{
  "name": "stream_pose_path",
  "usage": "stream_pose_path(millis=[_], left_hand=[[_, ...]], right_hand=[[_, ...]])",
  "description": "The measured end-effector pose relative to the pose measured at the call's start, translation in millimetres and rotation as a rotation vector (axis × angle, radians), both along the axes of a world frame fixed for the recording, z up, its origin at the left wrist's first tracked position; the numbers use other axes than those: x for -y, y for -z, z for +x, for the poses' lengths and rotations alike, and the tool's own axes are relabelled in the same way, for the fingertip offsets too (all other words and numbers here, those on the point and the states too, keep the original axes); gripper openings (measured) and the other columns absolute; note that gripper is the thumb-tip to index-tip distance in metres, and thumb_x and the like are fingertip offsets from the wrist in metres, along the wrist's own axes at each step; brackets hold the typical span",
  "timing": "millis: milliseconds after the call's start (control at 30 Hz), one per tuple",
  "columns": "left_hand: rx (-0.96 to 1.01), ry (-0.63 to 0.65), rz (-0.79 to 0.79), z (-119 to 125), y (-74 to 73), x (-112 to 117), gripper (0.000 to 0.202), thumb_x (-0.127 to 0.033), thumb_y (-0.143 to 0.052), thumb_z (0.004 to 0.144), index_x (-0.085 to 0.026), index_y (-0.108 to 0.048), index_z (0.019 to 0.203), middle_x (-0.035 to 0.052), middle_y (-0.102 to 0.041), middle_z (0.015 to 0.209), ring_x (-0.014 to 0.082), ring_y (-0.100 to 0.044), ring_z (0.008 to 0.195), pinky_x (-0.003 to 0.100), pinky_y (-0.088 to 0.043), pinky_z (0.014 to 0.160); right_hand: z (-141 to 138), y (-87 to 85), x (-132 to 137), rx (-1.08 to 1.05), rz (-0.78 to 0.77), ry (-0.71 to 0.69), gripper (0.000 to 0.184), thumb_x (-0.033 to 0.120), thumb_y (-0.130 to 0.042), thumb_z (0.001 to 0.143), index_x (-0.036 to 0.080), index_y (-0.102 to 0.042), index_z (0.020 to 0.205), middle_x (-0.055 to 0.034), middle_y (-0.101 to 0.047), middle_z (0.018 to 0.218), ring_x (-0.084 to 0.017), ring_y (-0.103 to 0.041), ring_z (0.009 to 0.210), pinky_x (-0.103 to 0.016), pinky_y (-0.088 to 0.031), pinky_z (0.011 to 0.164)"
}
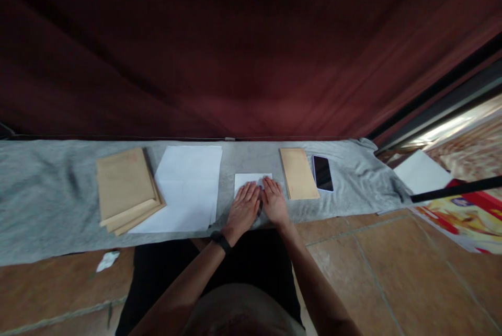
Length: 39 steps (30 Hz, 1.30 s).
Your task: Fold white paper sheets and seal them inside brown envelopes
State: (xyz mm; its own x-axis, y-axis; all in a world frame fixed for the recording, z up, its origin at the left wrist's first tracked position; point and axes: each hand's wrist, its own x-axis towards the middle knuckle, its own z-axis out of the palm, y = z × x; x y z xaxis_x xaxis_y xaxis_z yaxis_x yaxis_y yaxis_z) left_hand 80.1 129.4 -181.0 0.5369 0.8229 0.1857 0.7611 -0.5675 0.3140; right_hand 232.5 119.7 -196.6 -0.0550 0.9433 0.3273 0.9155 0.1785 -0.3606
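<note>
A small piece of white paper, seemingly folded, lies on the grey cloth in front of me. My left hand rests flat on its left part, fingers stretched out. Beside it my right hand presses on the right part, also with straight fingers. The hands nearly meet and hide the paper's near side. To the left is a stack of white sheets, its left edge under several brown envelopes. On the right lie slim tan envelopes.
A phone lies right of the tan envelopes. Grey cloth covers the narrow surface, with a dark red curtain behind it. On the tiled floor are a scrap of white paper and a colourful printed box.
</note>
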Motion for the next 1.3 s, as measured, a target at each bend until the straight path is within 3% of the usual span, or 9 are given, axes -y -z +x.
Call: stream_pose_path(millis=[167,300,567,867,1300], left_hand=[[-0.012,0.112,0.010,-4,-3.0,3,0.047,-0.025,-0.035,0.101,-0.018,-0.045,0.147,0.0077,-0.042,0.156,0.0227,-0.031,0.148,0.048,-0.022,0.123],[-0.032,0.229,-0.017,2,-4.7,2,0.047,-0.026,-0.034,0.102,-0.018,-0.044,0.148,0.0063,-0.042,0.156,0.0194,-0.031,0.148,0.044,-0.020,0.124],[-0.049,0.332,-0.037,8,-11.3,-19,0.049,-0.027,-0.035,0.101,-0.022,-0.041,0.150,0.0044,-0.040,0.158,0.0177,-0.029,0.149,0.043,-0.019,0.124],[-0.017,0.293,-0.027,24,3.3,-37,0.049,-0.027,-0.032,0.102,-0.021,-0.042,0.149,0.0028,-0.039,0.158,0.0186,-0.026,0.150,0.045,-0.016,0.125],[-0.006,0.131,0.007,33,5.6,-52,0.053,-0.026,-0.034,0.100,-0.015,-0.037,0.152,0.0075,-0.036,0.160,0.0204,-0.024,0.151,0.046,-0.014,0.125]], right_hand=[[11,2.5,37,-0.152,0.079,-0.083,0.045,0.015,-0.039,0.097,0.020,-0.055,0.139,-0.0108,-0.063,0.135,-0.021,-0.056,0.128,-0.044,-0.046,0.109],[14,4.1,60,-0.123,0.057,-0.089,0.045,0.015,-0.038,0.098,0.019,-0.052,0.140,-0.0110,-0.061,0.138,-0.021,-0.054,0.130,-0.048,-0.042,0.112],[10,1.2,61,-0.077,0.076,-0.024,0.048,0.017,-0.039,0.097,0.019,-0.048,0.144,-0.0113,-0.061,0.137,-0.021,-0.053,0.130,-0.046,-0.040,0.112],[5,8.8,62,-0.047,0.095,0.037,0.047,0.013,-0.040,0.094,0.016,-0.050,0.140,-0.0121,-0.061,0.136,-0.022,-0.052,0.129,-0.045,-0.039,0.111],[6,9.4,61,-0.040,0.091,0.024,0.046,0.015,-0.038,0.095,0.015,-0.050,0.139,-0.0117,-0.061,0.136,-0.021,-0.051,0.131,-0.044,-0.035,0.113]])
